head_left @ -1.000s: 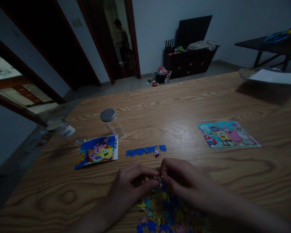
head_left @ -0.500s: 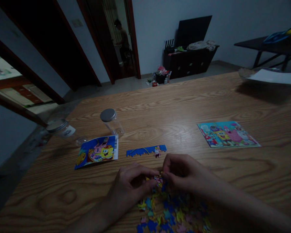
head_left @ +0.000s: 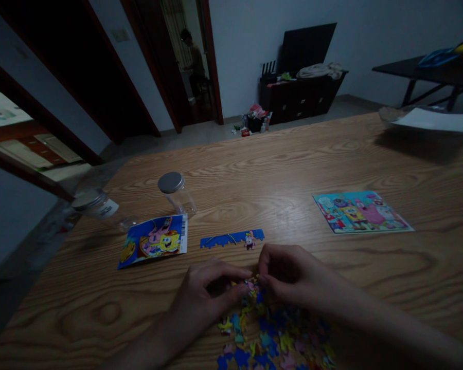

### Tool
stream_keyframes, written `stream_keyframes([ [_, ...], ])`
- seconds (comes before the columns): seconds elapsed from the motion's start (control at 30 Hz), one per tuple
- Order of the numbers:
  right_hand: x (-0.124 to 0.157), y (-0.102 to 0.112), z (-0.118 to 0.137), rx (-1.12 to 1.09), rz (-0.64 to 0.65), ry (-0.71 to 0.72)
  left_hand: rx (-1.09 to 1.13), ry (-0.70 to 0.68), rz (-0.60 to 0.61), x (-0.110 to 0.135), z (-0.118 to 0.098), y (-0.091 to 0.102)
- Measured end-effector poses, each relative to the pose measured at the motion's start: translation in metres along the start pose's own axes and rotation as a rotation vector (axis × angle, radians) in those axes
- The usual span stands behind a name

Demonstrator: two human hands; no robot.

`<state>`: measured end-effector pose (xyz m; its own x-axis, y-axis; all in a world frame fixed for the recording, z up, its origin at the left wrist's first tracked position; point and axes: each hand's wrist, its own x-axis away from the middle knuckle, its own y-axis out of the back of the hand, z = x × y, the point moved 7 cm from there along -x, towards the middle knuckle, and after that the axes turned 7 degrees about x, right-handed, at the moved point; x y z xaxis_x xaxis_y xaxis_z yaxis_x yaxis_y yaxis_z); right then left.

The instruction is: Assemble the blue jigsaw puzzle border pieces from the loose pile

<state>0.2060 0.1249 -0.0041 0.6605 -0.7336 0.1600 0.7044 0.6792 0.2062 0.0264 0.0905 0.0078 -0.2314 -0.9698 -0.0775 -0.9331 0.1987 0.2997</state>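
Note:
Over the top of a loose heap of jigsaw puzzle pieces [head_left: 268, 341], both hands meet fingertip to fingertip. My left hand [head_left: 210, 288] pinches a small pink and yellow puzzle piece [head_left: 250, 285] between thumb and fingers. From the other side, my right hand [head_left: 283, 272] is closed at the same spot, its thumb and forefinger on a small yellowish puzzle piece partly hidden by the fingers. Just beyond them lies a joined blue strip of puzzle [head_left: 226, 240], with a cartoon figure piece [head_left: 249, 240] at its right end.
A cartoon picture card [head_left: 158, 239] lies at left, beside two clear jars with metal lids [head_left: 172, 183] [head_left: 88, 199]. Another picture sheet [head_left: 360, 211] lies at right. A bowl with a white sheet [head_left: 435, 122] stands at the far right. A person [head_left: 196, 61] sits beyond the doorway.
The view has shifted very slightly. Both hands keep nearly the same pose over the heap, still pinching at the same pieces.

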Motion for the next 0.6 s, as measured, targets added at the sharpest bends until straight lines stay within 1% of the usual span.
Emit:
stream_keyframes([
  [0.07,0.0,-0.001,0.002,-0.013,-0.008,-0.002,0.0,-0.013,0.004,-0.001,-0.002,0.0],
  [0.23,-0.001,-0.003,0.007,-0.042,-0.037,-0.003,0.012,0.023,0.002,0.0,0.002,0.0],
  [0.5,0.001,-0.001,0.013,0.024,-0.055,0.029,0.069,0.036,-0.014,-0.002,0.0,-0.001],
  [0.6,0.001,0.0,0.015,0.027,-0.053,0.03,0.124,0.058,-0.022,-0.001,0.003,-0.001],
])
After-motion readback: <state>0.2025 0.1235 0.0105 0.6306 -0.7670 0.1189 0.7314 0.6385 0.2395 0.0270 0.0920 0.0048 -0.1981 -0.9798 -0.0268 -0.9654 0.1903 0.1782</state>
